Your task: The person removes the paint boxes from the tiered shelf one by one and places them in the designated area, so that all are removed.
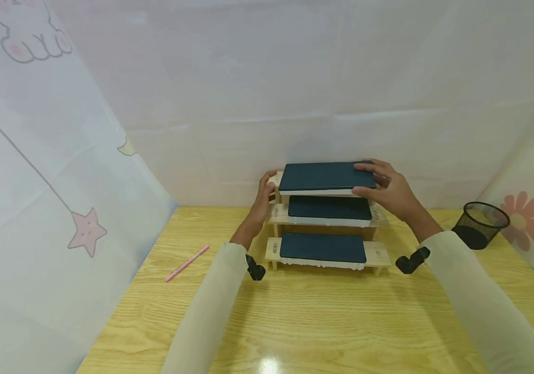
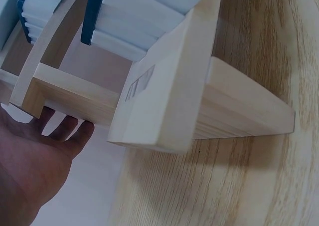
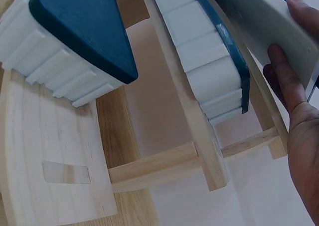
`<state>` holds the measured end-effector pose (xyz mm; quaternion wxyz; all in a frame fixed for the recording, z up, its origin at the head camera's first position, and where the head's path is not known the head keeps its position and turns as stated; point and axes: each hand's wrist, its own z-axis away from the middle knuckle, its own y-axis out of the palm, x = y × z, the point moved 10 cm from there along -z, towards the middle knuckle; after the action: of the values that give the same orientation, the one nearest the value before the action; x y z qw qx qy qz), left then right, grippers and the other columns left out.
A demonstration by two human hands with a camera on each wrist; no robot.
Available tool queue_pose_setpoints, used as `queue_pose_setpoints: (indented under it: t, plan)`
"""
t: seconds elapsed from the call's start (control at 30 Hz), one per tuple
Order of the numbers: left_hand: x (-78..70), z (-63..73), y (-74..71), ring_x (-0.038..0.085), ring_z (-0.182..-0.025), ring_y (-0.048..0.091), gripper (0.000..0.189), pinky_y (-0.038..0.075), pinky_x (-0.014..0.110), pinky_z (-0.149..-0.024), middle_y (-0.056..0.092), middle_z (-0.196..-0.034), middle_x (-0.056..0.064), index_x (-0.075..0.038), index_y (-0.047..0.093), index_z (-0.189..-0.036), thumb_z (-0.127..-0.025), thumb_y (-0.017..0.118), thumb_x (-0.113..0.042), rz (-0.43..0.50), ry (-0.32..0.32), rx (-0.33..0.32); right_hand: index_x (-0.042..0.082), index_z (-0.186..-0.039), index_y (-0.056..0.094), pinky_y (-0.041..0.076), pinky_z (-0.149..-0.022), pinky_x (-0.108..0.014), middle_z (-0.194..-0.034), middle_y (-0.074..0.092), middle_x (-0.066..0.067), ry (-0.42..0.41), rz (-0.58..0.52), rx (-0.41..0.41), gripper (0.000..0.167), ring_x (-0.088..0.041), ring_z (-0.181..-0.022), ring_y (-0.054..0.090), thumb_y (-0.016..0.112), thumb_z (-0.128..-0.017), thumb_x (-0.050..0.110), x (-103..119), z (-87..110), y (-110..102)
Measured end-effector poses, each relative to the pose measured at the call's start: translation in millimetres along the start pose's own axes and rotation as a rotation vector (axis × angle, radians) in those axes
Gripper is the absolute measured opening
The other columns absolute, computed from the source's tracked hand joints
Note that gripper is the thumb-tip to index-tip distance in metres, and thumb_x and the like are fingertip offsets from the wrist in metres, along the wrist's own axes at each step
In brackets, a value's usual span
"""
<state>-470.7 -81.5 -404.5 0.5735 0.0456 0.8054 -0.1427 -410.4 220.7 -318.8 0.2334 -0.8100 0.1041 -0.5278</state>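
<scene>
A three-tier wooden rack (image 1: 378, 254) stands on the table, with a white ribbed box under a dark blue lid on each tier: the top box (image 1: 323, 176), the middle box (image 1: 330, 208) and the bottom box (image 1: 323, 246). My right hand (image 1: 394, 195) grips the right end of the top box, thumb at the front and fingers toward the back. In the right wrist view, fingertips (image 3: 281, 69) press its pale side. At the rack's upper left end, my left hand (image 1: 261, 200) holds the wood. The left wrist view shows its fingers (image 2: 79, 138) curled behind a wooden brace (image 2: 75, 94).
A pink pen (image 1: 186, 263) lies on the table (image 1: 323, 322) left of the rack. To the right stands a black mesh pen holder (image 1: 479, 226). A pale fabric backdrop (image 1: 248, 104) hangs close behind the rack, and printed fabric borders both sides.
</scene>
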Motion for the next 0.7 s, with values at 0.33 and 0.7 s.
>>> queue_pose_setpoints:
  t: [0.33, 0.7]
  plan:
    - [-1.8, 0.7, 2.6, 0.027, -0.145, 0.022, 0.046, 0.023, 0.057, -0.113, 0.008, -0.163, -0.007, -0.041, 0.02, -0.156, -0.11, 0.021, -0.049, -0.003, 0.002, 0.009, 0.023, -0.146, 0.055, 0.03, -0.111, -0.061, -0.162, 0.023, 0.001, -0.022, -0.014, -0.022, 0.06, -0.038, -0.147, 0.025, 0.078, -0.09, 0.027, -9, 0.5, -6]
    - [-30.7, 11.1, 8.0, 0.031, -0.148, 0.016, 0.051, 0.02, 0.059, -0.115, 0.003, -0.165, 0.005, -0.019, 0.013, -0.161, -0.113, 0.02, -0.033, 0.01, -0.016, 0.072, 0.023, -0.147, 0.054, 0.029, -0.112, -0.06, -0.163, 0.021, 0.001, -0.035, -0.027, -0.022, 0.061, -0.036, -0.149, 0.023, 0.078, -0.09, 0.026, -9, 0.4, -13]
